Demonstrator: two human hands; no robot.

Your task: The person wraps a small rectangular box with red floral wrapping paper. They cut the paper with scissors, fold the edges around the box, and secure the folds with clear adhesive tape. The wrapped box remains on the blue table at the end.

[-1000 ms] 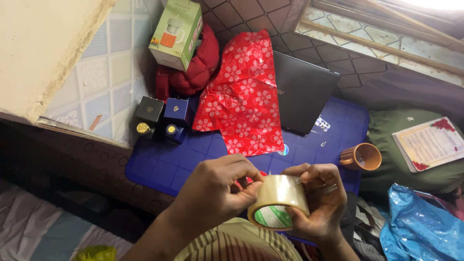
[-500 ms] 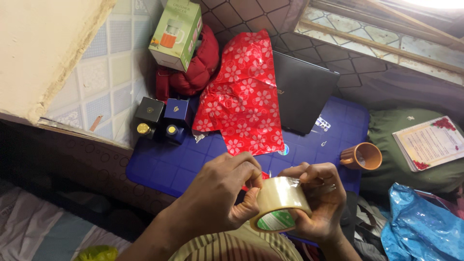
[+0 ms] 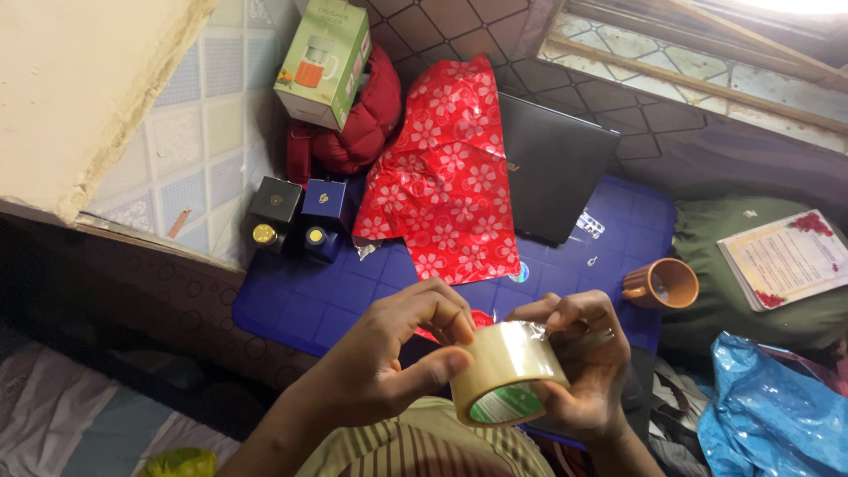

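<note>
Since the earlier frame, we keep both the left hand (image 3: 393,353) and right hand (image 3: 579,362) clamped on the tape roll (image 3: 505,371), now tilted, above the blue mat (image 3: 336,296); the brown mug (image 3: 662,283) shows no contents.

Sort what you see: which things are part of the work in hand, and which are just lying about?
In use: tape roll, left hand, right hand, red wrapping paper.
Lying about: laptop, mug, green box, booklet, blue bag.

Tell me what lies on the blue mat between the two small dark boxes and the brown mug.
In the head view, between the small dark boxes and the brown mug, the red flowered wrapping paper covers the blue mat, with a closed black laptop behind it.
</note>
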